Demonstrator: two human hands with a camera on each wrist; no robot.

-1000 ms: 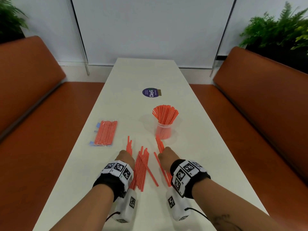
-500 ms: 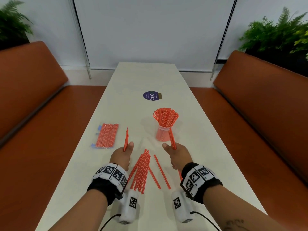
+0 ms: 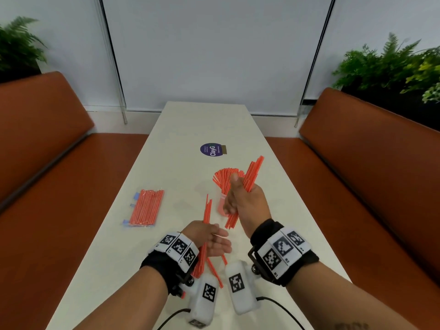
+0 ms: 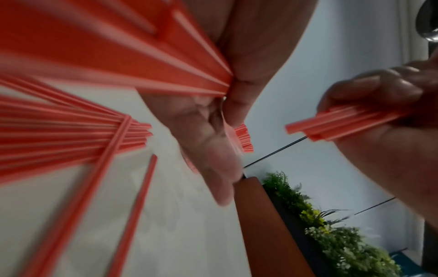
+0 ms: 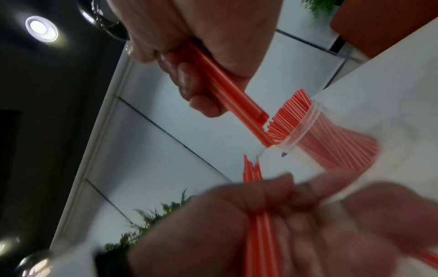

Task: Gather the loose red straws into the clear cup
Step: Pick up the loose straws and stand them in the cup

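Right hand [image 3: 242, 198] fists a straw bundle [image 3: 252, 177] beside the cup [image 3: 221, 206], left hand [image 3: 209, 239] pinches a few; loose ends could slip or tip it.

We see a sealed straw packet [image 3: 145, 208] at the frame's left and a purple sticker [image 3: 211, 149] mid-table. Orange benches [image 3: 371, 167] and ferns [image 3: 390, 65] flank both sides.
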